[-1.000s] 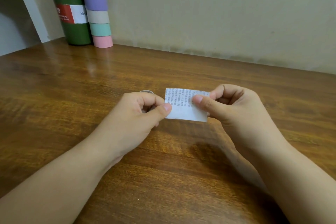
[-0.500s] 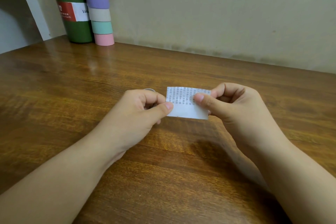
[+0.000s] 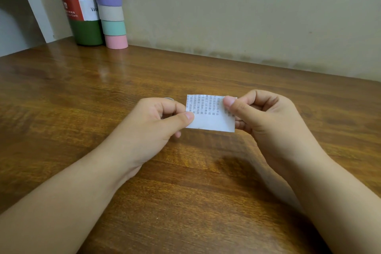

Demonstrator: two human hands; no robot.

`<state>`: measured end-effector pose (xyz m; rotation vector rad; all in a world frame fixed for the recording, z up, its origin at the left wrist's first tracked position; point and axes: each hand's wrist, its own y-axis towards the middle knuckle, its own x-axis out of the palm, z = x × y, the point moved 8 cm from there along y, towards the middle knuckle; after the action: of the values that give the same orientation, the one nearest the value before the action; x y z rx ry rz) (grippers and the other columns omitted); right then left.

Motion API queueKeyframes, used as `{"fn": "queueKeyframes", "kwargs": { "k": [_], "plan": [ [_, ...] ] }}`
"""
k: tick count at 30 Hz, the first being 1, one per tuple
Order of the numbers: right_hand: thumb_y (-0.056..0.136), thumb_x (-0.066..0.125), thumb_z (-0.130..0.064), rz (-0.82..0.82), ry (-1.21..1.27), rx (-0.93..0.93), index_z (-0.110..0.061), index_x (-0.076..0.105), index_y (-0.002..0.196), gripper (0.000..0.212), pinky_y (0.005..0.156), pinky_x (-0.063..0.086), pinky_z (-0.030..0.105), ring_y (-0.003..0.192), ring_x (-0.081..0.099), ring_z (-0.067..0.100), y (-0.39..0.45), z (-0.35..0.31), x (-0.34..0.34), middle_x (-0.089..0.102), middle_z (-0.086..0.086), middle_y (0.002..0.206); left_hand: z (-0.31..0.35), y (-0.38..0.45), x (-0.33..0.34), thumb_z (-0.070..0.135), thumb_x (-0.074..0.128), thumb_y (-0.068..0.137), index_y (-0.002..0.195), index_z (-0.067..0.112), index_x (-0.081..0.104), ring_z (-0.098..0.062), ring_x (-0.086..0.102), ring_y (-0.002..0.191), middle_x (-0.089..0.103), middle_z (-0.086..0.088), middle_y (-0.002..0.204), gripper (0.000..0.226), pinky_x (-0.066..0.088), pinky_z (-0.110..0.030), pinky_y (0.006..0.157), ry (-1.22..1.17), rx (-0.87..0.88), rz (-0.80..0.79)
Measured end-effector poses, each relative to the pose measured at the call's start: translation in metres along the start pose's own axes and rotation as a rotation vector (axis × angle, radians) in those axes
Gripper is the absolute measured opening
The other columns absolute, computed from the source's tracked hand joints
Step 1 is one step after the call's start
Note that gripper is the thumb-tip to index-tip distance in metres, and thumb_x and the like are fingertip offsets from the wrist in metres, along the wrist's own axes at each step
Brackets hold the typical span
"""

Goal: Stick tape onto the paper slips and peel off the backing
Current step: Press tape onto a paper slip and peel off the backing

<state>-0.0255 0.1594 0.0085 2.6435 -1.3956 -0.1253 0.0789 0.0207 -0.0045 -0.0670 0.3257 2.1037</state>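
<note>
Paper slip [image 3: 210,116]: small white rectangle, printed text across upper part, lower part blank. Held above table [image 3: 82,88] centre. Left hand [image 3: 152,126] pinches its 9 o'clock edge; right hand [image 3: 266,117] pinches 3 o'clock edge.

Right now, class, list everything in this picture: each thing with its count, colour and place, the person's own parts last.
Paper slip: one, white with printed text, held above the table between both hands.
Table: one, brown wood, fills the foreground.
Bottle: one, green with a red and white label, back left by the wall.
Stack of rolls: one, pastel bands, right of the bottle.
Left hand: pinches the slip's left edge.
Right hand: pinches its upper right corner.
</note>
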Motion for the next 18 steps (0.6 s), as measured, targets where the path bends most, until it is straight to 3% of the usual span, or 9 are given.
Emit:
{"fn": "queueKeyframes", "kwargs": {
  "k": [5,11,18],
  "plan": [
    [0.075,0.074,-0.016,0.005,-0.005,-0.01,-0.01,0.06,0.06,0.021,0.064,0.052,0.023,0.061,0.061,0.015,-0.0006,-0.0018,-0.0001,0.063,0.012,0.064,0.0006,-0.0005,0.0012,0.012,0.062,0.085,0.053,0.018,0.061,0.001,0.04,0.037,0.05,0.008,0.049,0.033,0.03,-0.006,0.042,0.016,-0.007,-0.009],
    [0.075,0.074,-0.017,0.016,-0.028,-0.019,-0.009,0.06,0.061,0.022,0.059,0.049,0.018,0.05,0.055,0.006,-0.001,-0.0037,-0.0013,0.061,0.002,0.054,0.0004,-0.0007,0.002,0.011,0.062,0.086,0.054,0.017,0.062,0.002,0.04,0.038,0.051,0.006,0.051,0.033,0.032,-0.006,0.044,0.014,-0.007,-0.022],
    [0.075,0.074,-0.016,0.034,-0.067,-0.031,-0.007,0.06,0.067,0.019,0.062,0.049,0.02,0.053,0.058,0.006,-0.0022,-0.0055,-0.0024,0.061,-0.001,0.053,0.0009,0.0,0.0019,0.011,0.062,0.086,0.058,0.015,0.063,0.002,0.041,0.039,0.051,0.01,0.051,0.028,0.032,-0.005,0.044,0.013,0.005,-0.015]
  ]
}}
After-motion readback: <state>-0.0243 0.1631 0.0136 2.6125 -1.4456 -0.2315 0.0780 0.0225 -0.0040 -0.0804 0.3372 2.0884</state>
